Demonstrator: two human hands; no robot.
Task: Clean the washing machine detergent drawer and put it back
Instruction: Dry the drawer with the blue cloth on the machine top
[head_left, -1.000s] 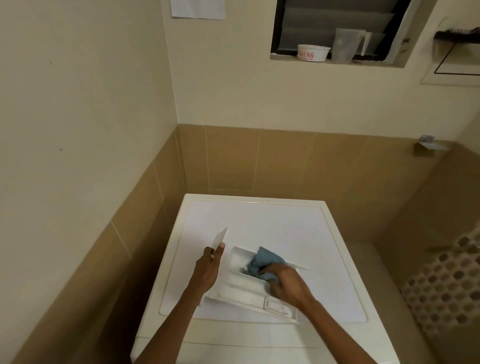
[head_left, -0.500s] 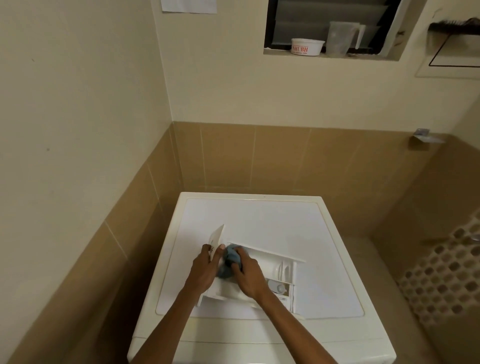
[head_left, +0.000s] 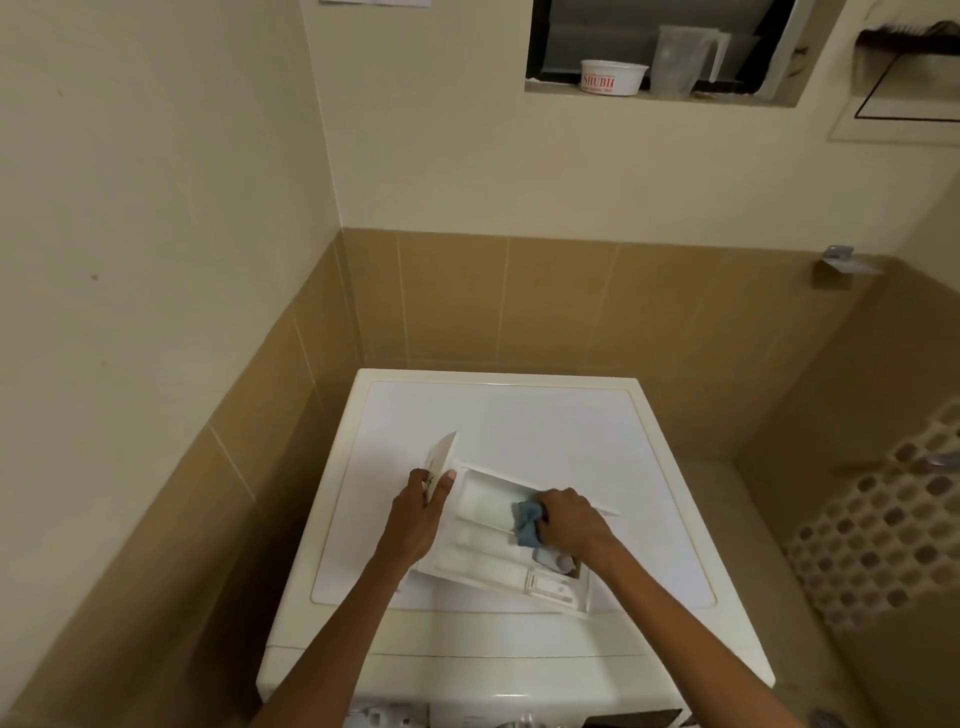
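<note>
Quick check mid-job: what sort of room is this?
Probably a home laundry corner, perhaps within a bathroom: a washing machine stands against tan wall tiles, its detergent drawer lies on top, and a plastic jug and tub sit on the window ledge.

Single head cam, wide-angle, looking forward and steeply down into a wall corner, washing machine (head_left: 519, 441) top centre-low at arm's length, both hands in the lower middle, window ledge (head_left: 660, 97) at the top edge.

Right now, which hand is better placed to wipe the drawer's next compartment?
Right, probably: the right hand grips the blue cloth inside the detergent drawer, while the left hand holds the drawer's front end steady.
</note>
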